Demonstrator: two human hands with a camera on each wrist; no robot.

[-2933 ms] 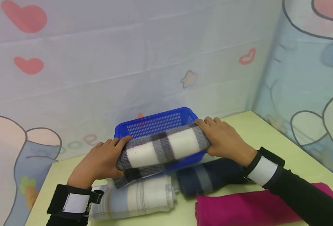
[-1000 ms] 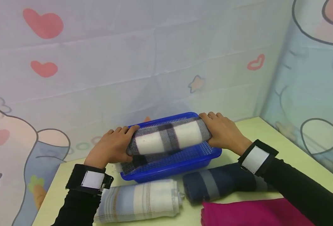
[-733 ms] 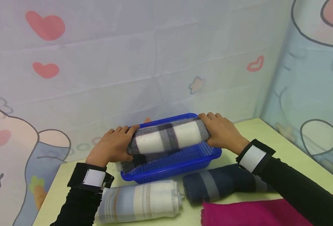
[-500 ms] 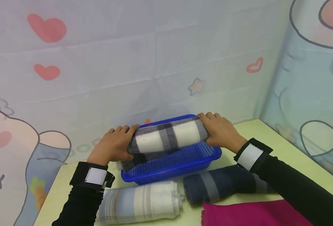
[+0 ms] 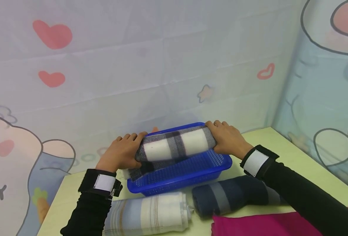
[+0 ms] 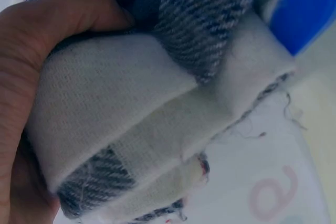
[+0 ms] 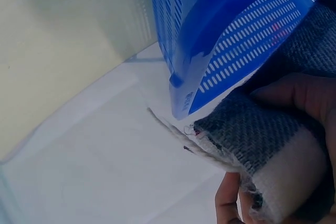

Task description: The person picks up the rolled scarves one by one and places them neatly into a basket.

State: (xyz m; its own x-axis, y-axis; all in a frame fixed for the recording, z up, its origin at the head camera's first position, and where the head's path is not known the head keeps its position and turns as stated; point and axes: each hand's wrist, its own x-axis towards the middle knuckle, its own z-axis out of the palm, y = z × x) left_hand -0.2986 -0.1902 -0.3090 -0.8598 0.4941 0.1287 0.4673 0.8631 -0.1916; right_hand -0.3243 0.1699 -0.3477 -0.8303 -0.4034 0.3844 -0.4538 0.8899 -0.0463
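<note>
A rolled black, grey and white plaid towel [image 5: 175, 145] is held lengthwise over the blue perforated basket [image 5: 191, 173] at the back of the table. My left hand [image 5: 123, 154] grips its left end and my right hand [image 5: 225, 139] grips its right end. A loose flap of the towel hangs down into the basket's left side. In the left wrist view the roll's layered end [image 6: 152, 103] fills the frame, fingers curled over it. In the right wrist view the towel's frayed end [image 7: 262, 145] sits by the basket's wall [image 7: 236, 40].
In front of the basket lie a rolled pale blue and white striped towel [image 5: 148, 214] and a rolled navy towel [image 5: 227, 195]. A flat magenta cloth [image 5: 259, 224] lies at the near right. Cartoon-printed sheets wall in the pale yellow table [image 5: 295, 157] behind and on the right.
Both hands have carried the plaid roll from the basket's near edge back over the basket and a little lower. The head view has tilted, shifting the table down in the frame.
</note>
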